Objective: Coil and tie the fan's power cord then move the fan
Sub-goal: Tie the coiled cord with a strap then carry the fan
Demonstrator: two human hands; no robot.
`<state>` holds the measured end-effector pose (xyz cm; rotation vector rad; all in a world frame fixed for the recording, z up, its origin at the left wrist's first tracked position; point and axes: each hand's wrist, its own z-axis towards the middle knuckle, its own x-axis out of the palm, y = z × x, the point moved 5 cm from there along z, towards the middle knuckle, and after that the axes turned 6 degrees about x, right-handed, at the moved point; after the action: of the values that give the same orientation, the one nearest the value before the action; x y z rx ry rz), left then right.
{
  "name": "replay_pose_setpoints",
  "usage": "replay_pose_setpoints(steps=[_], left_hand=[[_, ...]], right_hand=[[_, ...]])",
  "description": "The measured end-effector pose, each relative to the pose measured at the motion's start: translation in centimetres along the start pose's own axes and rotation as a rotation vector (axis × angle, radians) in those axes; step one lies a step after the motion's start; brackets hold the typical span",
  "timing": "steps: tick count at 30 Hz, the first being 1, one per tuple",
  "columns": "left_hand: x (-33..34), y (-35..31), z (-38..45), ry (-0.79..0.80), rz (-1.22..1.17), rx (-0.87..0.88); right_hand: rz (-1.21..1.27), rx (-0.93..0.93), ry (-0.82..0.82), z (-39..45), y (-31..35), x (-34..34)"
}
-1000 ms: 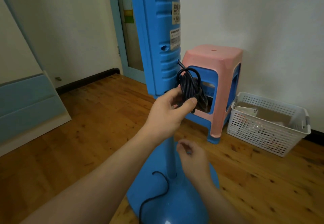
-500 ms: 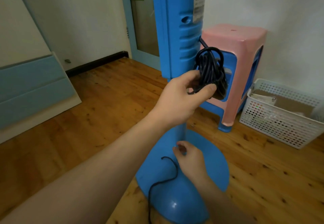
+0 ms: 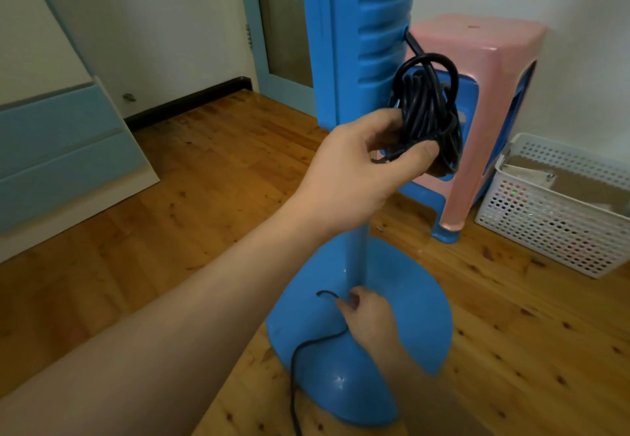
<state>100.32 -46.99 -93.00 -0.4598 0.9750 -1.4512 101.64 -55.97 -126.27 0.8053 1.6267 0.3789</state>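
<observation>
White basket (image 3: pixel 545 227) holds cardboard (image 3: pixel 559 176); left hand (image 3: pixel 354 169) grips coiled cord (image 3: pixel 426 111).

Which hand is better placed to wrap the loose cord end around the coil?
The right hand, probably: it already pinches the loose cord end over the fan base, while the left hand holds the coil.

The fan (image 3: pixel 354 43) is seen in bright blue, body, pole and round base alike. The power cord (image 3: pixel 428 111) is black, or perhaps very dark navy in this light. A stool (image 3: pixel 477 60) in pale pink is nested over a blue one. The basket (image 3: pixel 559 210) is white, patterned with small round holes. The floor (image 3: pixel 170 214) is shown as orange-brown wood, flecked with dark knots.
</observation>
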Motion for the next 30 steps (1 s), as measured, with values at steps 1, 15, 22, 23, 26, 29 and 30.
replay_pose_setpoints(steps=[1, 15, 22, 23, 26, 29, 30], left_hand=[[0.0, 0.0, 0.0, 0.002, -0.003, 0.000], [0.0, 0.0, 0.0, -0.019, -0.017, -0.021], [0.1, 0.1, -0.1, -0.033, -0.009, -0.020], [0.1, 0.1, -0.1, -0.033, -0.008, -0.021], [0.2, 0.2, 0.0, -0.031, -0.009, -0.024], [0.2, 0.2, 0.0, -0.034, -0.012, -0.029], [0.2, 0.2, -0.1, -0.037, -0.014, -0.030]], right_hand=[[-0.036, 0.017, 0.004, 0.2, -0.3, 0.2], [-0.367, 0.133, 0.046, 1.0, -2.0, 3.4], [-0.436, 0.137, 0.057, 1.0, -2.9, 4.4], [-0.444, 0.129, 0.061, 1.0, -2.9, 4.5], [-0.434, 0.124, 0.074, 1.0, -3.0, 4.7], [-0.411, 0.146, 0.072, 1.1, -3.2, 4.8], [-0.416, 0.147, 0.072, 1.1, -3.2, 4.9]])
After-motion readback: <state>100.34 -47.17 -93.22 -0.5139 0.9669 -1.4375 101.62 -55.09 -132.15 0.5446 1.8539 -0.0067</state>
